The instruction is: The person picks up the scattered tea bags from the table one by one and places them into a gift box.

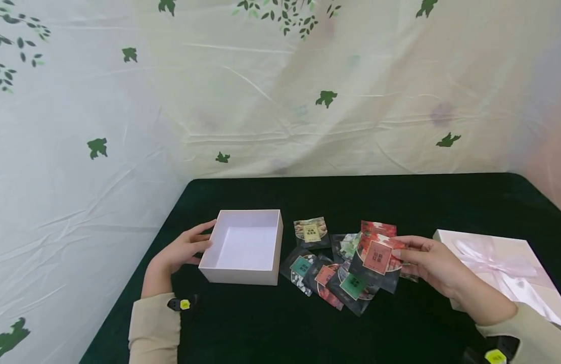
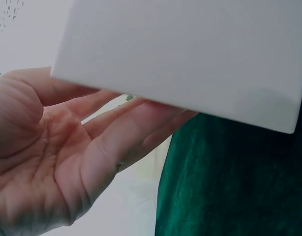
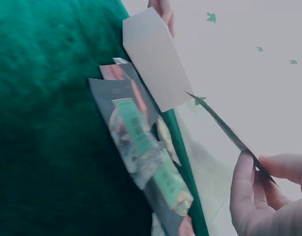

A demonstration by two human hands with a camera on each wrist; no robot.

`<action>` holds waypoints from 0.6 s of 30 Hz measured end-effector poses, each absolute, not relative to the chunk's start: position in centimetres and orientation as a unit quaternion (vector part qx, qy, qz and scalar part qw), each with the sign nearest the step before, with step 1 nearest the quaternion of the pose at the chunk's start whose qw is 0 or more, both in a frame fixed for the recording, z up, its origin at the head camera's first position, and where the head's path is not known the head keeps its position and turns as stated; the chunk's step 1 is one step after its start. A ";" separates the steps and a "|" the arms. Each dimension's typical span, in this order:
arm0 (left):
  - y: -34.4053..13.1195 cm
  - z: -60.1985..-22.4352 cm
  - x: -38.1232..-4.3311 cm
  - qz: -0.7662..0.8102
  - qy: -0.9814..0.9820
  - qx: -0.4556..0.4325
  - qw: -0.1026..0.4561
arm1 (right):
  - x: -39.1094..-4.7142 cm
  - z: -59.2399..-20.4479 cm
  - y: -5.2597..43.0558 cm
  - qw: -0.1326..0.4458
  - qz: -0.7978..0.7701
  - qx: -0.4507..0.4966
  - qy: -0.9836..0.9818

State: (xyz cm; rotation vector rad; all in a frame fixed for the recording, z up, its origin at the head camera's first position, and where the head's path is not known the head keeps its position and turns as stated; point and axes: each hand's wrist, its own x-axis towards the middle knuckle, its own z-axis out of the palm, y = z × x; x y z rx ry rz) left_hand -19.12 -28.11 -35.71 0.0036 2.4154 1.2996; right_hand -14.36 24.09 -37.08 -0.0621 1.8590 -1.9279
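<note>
1 packet [image 1: 377,259] pinched in the right grip [image 1: 431,262] could fall if loosened; the unclenched left grip [image 1: 186,248] touches the box [image 1: 239,276].

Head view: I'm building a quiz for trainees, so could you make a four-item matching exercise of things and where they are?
1. Open white square box
2. Uppermost black-and-red flat packet
3. Pale pink box with satiny ribbon bow
4. Dark green cloth

A. Partly behind the right forearm
B. Beneath the other three
C. Touched by the left hand
D. Pinched by the right hand

Pairs: 1-C, 2-D, 3-A, 4-B
</note>
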 end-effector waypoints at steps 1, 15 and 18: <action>-28.1 -35.8 -19.2 0.466 0.862 0.000 0.200 | -14.5 -36.9 24.1 0.228 -0.702 -0.028 0.674; -28.2 -35.6 -19.0 0.470 0.857 0.002 0.210 | -16.3 -34.3 22.4 0.212 -0.690 -0.062 0.689; -28.4 -35.7 -19.0 0.475 0.855 -0.004 0.207 | -16.7 -33.7 21.8 0.209 -0.690 -0.070 0.690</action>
